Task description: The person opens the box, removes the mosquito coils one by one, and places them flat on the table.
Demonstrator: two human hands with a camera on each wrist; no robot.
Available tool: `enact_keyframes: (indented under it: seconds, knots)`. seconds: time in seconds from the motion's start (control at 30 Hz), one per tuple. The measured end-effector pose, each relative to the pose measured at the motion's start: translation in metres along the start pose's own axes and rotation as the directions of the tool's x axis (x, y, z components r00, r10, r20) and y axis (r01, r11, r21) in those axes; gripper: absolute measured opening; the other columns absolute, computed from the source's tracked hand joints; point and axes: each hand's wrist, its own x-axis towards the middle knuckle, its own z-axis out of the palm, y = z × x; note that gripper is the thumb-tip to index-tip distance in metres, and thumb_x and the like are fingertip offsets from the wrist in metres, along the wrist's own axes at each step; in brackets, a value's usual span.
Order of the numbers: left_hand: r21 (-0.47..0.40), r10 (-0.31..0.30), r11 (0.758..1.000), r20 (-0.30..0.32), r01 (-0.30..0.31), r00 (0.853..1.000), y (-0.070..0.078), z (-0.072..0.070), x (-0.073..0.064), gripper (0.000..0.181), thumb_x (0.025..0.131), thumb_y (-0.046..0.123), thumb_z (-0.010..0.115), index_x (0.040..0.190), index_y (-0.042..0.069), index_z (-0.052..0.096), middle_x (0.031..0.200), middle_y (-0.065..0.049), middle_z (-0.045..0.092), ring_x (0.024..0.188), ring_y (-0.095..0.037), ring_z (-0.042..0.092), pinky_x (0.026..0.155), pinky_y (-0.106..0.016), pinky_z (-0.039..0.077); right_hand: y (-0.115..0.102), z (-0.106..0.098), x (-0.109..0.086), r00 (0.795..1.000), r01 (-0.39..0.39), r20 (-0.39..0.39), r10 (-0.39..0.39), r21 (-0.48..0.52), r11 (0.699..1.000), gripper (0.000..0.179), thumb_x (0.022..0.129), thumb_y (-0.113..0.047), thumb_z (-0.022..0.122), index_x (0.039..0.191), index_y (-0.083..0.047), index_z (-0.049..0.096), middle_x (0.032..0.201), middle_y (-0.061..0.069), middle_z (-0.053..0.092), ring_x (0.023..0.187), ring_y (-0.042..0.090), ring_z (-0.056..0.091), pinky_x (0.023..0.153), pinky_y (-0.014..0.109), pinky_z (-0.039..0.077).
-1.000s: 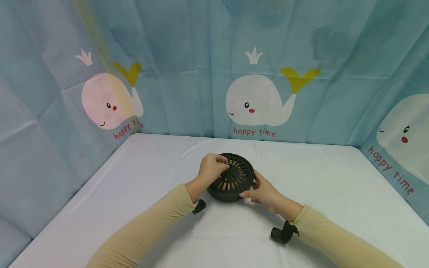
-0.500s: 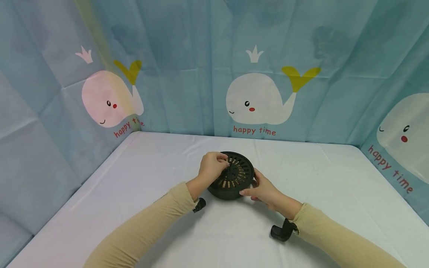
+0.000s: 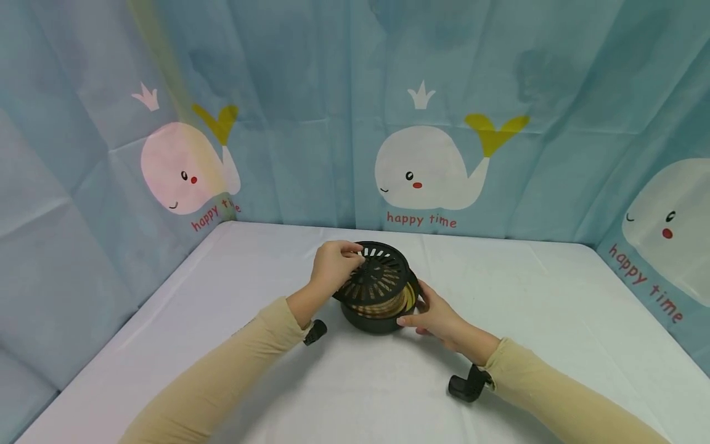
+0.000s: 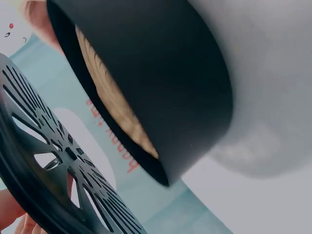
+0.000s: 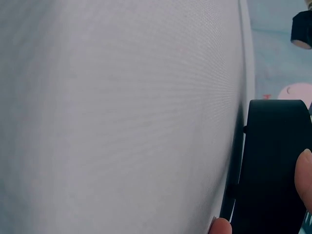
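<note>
My left hand (image 3: 333,268) pinches a round black slotted lid (image 3: 374,277), raised and tilted over a round black container (image 3: 368,324). Through the gap shows a tan, ridged, layered ring-like stack (image 3: 384,308), with a yellow band at its right side. The left wrist view has the lid (image 4: 70,155) apart from the container wall (image 4: 161,73), the tan contents (image 4: 109,92) just inside its rim. My right hand (image 3: 435,314) grips the container's right side. The right wrist view shows a thumb (image 5: 303,180) against the dark wall (image 5: 273,156).
The container stands on a white-covered table (image 3: 527,296). Behind and beside it hang blue curtains (image 3: 310,166) with printed whales. Black wrist-worn cameras, one at the left cuff (image 3: 316,333) and one at the right cuff (image 3: 466,387), hang close over the table.
The left hand has lifted the slotted lid off the container, up and to the left, exposing the tan contents. The right hand keeps its grip on the container's side.
</note>
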Motion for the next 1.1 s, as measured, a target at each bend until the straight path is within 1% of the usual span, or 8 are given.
enact_keyframes:
  seconds: [0.1, 0.3, 0.37, 0.43, 0.53, 0.63, 0.83, 1.1]
  knots:
    - [-0.007, 0.004, 1.000, -0.014, -0.004, 1.000, -0.002, -0.010, -0.002, 0.023, 0.089, 0.007, 0.070, 0.111, 0.002, 0.073, 0.093, -0.010, 0.073, 0.081, -0.021, 0.068, 0.060, -0.027, 0.051, 0.001, 0.001, 0.000, 1.000, -0.005, -0.008, 0.005, -0.004, 1.000, 0.108, 0.080, -0.010, 0.081, 0.158, -0.013, 0.007, 0.162, 0.015, 0.009, 0.143, 0.037, 0.021, 0.078, 0.039, 0.051]
    - [-0.028, -0.018, 0.999, -0.037, 0.017, 0.999, -0.012, -0.029, -0.008, 0.025, 0.089, 0.006, 0.069, 0.113, 0.001, 0.071, 0.094, -0.012, 0.073, 0.081, -0.025, 0.068, 0.057, -0.025, 0.049, 0.003, 0.002, -0.002, 1.000, -0.026, -0.018, 0.026, -0.006, 1.000, 0.109, 0.079, -0.010, 0.082, 0.158, -0.013, 0.006, 0.161, 0.016, 0.010, 0.143, 0.037, 0.022, 0.075, 0.036, 0.051]
    - [-0.026, -0.023, 0.999, -0.043, 0.021, 0.999, -0.016, -0.033, -0.011, 0.025, 0.089, 0.006, 0.069, 0.114, 0.001, 0.071, 0.094, -0.013, 0.072, 0.077, -0.025, 0.067, 0.055, -0.024, 0.046, 0.005, 0.002, -0.003, 0.999, -0.032, -0.020, 0.032, -0.004, 0.999, 0.110, 0.079, -0.010, 0.082, 0.158, -0.013, 0.006, 0.161, 0.017, 0.010, 0.143, 0.038, 0.021, 0.075, 0.037, 0.052]
    - [-0.029, -0.021, 0.999, -0.050, 0.019, 0.999, -0.021, -0.037, -0.013, 0.024, 0.090, 0.005, 0.068, 0.113, -0.001, 0.071, 0.095, -0.014, 0.072, 0.078, -0.025, 0.066, 0.055, -0.024, 0.046, 0.006, 0.001, -0.004, 0.999, -0.036, -0.021, 0.036, -0.004, 0.999, 0.110, 0.079, -0.011, 0.082, 0.158, -0.013, 0.005, 0.161, 0.018, 0.010, 0.143, 0.038, 0.021, 0.076, 0.038, 0.052]
    - [-0.027, -0.020, 0.999, -0.070, 0.018, 0.997, -0.026, -0.044, -0.016, 0.023, 0.090, 0.003, 0.068, 0.112, -0.002, 0.071, 0.095, -0.014, 0.073, 0.080, -0.024, 0.067, 0.058, -0.023, 0.049, 0.007, 0.001, -0.006, 0.999, -0.033, -0.014, 0.032, -0.003, 0.999, 0.110, 0.080, -0.011, 0.082, 0.158, -0.013, 0.004, 0.161, 0.018, 0.009, 0.143, 0.039, 0.020, 0.079, 0.039, 0.052]
    - [-0.027, -0.025, 0.999, -0.088, 0.022, 0.996, -0.029, -0.051, -0.019, 0.023, 0.090, 0.003, 0.068, 0.112, -0.002, 0.071, 0.095, -0.014, 0.073, 0.085, -0.025, 0.069, 0.061, -0.022, 0.051, 0.007, 0.002, -0.005, 1.000, -0.029, -0.007, 0.029, -0.003, 1.000, 0.111, 0.080, -0.011, 0.082, 0.158, -0.013, 0.003, 0.161, 0.019, 0.009, 0.143, 0.039, 0.020, 0.080, 0.041, 0.051]
    - [-0.025, -0.049, 0.999, -0.122, 0.046, 0.991, -0.037, -0.065, -0.023, 0.023, 0.090, 0.004, 0.068, 0.113, -0.002, 0.070, 0.095, -0.014, 0.072, 0.085, -0.025, 0.069, 0.060, -0.020, 0.050, 0.005, 0.001, -0.005, 1.000, -0.019, 0.000, 0.019, -0.002, 1.000, 0.110, 0.080, -0.012, 0.081, 0.158, -0.013, 0.003, 0.161, 0.019, 0.010, 0.143, 0.038, 0.020, 0.082, 0.041, 0.051]
    - [-0.062, -0.088, 0.995, -0.165, 0.079, 0.982, -0.050, -0.086, -0.028, 0.023, 0.092, 0.005, 0.067, 0.112, -0.004, 0.070, 0.098, -0.015, 0.073, 0.085, -0.023, 0.069, 0.062, -0.019, 0.053, 0.000, 0.000, -0.004, 1.000, -0.011, 0.010, 0.011, -0.013, 1.000, 0.110, 0.080, -0.013, 0.081, 0.158, -0.012, 0.003, 0.161, 0.018, 0.007, 0.143, 0.038, 0.019, 0.082, 0.041, 0.051]
